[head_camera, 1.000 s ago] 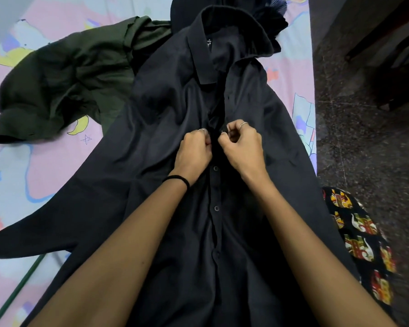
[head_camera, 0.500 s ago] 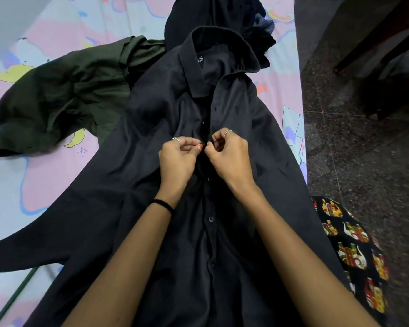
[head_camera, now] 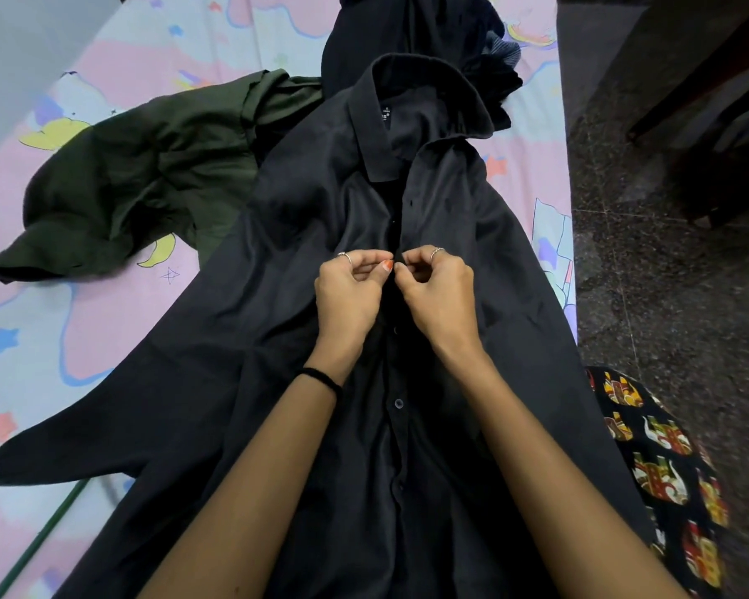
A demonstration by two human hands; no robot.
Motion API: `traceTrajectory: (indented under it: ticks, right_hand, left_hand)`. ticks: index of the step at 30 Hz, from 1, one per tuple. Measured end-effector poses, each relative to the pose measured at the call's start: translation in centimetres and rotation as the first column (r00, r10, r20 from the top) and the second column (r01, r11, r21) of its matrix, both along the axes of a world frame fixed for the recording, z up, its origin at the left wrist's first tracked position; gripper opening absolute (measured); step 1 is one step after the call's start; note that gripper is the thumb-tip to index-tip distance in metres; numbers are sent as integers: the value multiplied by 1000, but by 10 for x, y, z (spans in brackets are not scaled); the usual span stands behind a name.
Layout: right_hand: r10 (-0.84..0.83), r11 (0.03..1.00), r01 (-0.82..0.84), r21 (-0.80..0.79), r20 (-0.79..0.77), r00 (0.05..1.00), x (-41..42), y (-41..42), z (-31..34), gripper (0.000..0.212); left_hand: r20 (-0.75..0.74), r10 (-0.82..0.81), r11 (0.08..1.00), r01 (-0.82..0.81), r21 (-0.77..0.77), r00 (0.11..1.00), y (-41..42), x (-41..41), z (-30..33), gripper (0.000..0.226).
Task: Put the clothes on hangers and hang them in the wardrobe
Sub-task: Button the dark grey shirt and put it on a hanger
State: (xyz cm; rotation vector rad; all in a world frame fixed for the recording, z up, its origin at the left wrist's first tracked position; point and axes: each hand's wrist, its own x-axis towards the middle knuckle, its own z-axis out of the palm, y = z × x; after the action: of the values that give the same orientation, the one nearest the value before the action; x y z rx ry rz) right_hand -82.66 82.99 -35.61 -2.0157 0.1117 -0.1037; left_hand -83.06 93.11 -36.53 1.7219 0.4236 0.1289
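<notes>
Both hands (head_camera: 396, 291) moved up black shirt (head_camera: 277, 382) placket, pinching it.

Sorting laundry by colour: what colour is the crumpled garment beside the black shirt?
Dark olive green garment, seen in the head view.

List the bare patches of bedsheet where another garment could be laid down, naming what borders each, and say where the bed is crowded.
Bare bedsheet lies between the green shirt and the black shirt's left sleeve. Another patch sits above the green shirt, toward the wall. A narrow strip runs along the bed's right edge. The middle is crowded: both the left hand and right hand pinch the black shirt's front, with a dark pile beyond its collar.
</notes>
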Motion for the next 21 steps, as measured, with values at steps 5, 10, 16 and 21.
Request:
traceTrajectory:
  ticks: [5,10,16,21]
  right_hand:
    - [9,999,-9,41,-13,1000,-1,0,-1,5]
    - [7,993,0,114,-63,998,1,-1,-6,18]
    - [-6,992,19,124,-103,995,5,1,-4,9]
    - [36,997,-27,78,-114,993,9,-3,0,6]
  left_hand:
    - [9,25,999,-25,-22,1000,-1,3,0,13]
    - [10,27,994,-26,-107,1000,-1,1,1,13]
    - [4,23,996,-23,-92,1000,2,3,3,13]
    - [-35,-15,999,14,-34,999,6,6,6,14]
